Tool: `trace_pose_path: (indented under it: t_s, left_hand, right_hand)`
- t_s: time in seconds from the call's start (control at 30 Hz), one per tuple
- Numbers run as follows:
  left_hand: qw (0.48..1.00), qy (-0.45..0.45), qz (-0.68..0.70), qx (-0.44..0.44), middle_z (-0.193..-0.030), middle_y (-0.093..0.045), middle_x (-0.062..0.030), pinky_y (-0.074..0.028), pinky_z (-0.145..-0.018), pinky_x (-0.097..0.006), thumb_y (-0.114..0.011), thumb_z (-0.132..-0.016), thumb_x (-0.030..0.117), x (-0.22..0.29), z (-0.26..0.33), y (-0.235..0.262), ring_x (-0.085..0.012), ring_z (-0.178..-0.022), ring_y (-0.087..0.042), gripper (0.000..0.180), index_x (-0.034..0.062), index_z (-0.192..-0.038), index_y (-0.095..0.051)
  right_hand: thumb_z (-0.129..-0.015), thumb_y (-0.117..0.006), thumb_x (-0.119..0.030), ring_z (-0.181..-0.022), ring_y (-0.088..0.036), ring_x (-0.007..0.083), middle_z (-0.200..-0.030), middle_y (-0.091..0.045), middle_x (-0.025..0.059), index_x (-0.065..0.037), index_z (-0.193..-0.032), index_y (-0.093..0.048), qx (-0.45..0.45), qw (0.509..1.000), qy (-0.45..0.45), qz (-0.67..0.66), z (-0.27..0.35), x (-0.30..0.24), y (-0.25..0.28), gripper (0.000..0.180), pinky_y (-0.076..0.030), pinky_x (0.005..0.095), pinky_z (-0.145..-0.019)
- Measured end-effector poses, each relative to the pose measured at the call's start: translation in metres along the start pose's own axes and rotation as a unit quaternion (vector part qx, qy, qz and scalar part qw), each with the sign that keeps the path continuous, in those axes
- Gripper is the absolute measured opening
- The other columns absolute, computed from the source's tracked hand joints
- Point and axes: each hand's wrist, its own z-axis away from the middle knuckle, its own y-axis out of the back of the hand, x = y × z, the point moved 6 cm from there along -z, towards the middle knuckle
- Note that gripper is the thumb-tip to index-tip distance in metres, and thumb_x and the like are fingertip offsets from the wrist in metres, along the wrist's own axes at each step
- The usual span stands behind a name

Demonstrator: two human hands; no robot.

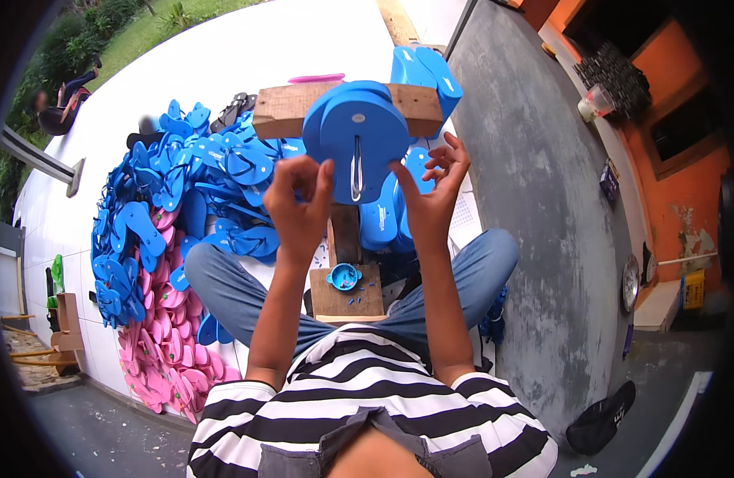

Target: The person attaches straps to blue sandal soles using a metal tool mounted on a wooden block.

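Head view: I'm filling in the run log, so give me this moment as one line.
left hand: pinched shut, beside blue sandal sole | right hand: open, fingers at sole edge | metal hook: through sole | wooden jig: carries sole

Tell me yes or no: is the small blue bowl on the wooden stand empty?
No: the small blue bowl on the wooden stand holds several small pieces.

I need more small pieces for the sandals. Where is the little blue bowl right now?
In the head view the little blue bowl sits on the wooden board between the person's knees, below the blue sole and between the two forearms.
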Motion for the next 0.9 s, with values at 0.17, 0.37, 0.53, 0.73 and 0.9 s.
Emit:
trace_pose_path:
  t_s: [0.17,0.37,0.53,0.73,0.9]
  left_hand:
    - [0.954,0.088,0.031,-0.286,-0.067,-0.062,-0.0082,-0.045,-0.051,-0.033,-0.072,-0.085,0.012,-0.065,0.161,-0.037,-0.0204,-0.053,-0.059,0.015,0.0034,-0.086,-0.059]
    - [0.797,0.012,-0.225,-0.560,-0.099,-0.068,-0.0127,-0.051,-0.076,-0.046,-0.063,-0.084,0.022,-0.136,0.303,-0.105,-0.0303,-0.093,-0.065,0.019,0.0047,-0.091,-0.066]
    - [0.722,-0.069,-0.434,-0.534,-0.105,-0.069,-0.0119,-0.045,-0.088,-0.048,-0.059,-0.080,0.016,-0.216,0.357,-0.144,-0.0293,-0.101,-0.062,0.018,0.0057,-0.088,-0.072]
    - [0.764,0.021,-0.348,-0.544,-0.101,-0.069,-0.0175,-0.044,-0.092,-0.048,-0.061,-0.077,0.017,-0.219,0.355,-0.141,-0.0324,-0.103,-0.061,0.018,0.0075,-0.089,-0.072]
    - [0.806,0.084,-0.210,-0.547,-0.101,-0.065,-0.0196,-0.048,-0.085,-0.051,-0.065,-0.079,0.018,-0.184,0.322,-0.108,-0.0370,-0.101,-0.061,0.026,0.0068,-0.102,-0.062]
  right_hand:
    - [-0.095,-0.065,-0.027,-0.083,-0.052,0.0093,-0.100,-0.054,0.0044,-0.003,-0.125,-0.050,0.032,0.990,-0.114,-0.074,0.027,0.053,0.036,0.042,-0.044,0.0234,-0.072]
    - [-0.099,-0.057,-0.017,-0.076,-0.054,0.0073,-0.087,-0.057,0.0021,-0.003,-0.117,-0.055,0.009,0.980,-0.174,-0.099,0.059,0.062,0.045,0.023,-0.045,0.0219,-0.067]
    - [-0.099,-0.056,-0.015,-0.075,-0.054,0.0077,-0.085,-0.058,0.0018,-0.002,-0.115,-0.056,-0.040,0.978,-0.180,-0.100,0.074,0.061,0.042,0.021,-0.046,0.0226,-0.069]
    - [-0.100,-0.055,-0.015,-0.075,-0.053,0.0072,-0.083,-0.057,0.0015,-0.003,-0.112,-0.058,-0.042,0.975,-0.194,-0.099,0.078,0.059,0.051,0.018,-0.045,0.0221,-0.068]
    - [-0.100,-0.055,-0.016,-0.075,-0.053,0.0071,-0.082,-0.058,0.0014,-0.002,-0.110,-0.060,-0.033,0.969,-0.216,-0.114,0.083,0.067,0.058,0.017,-0.045,0.0221,-0.068]
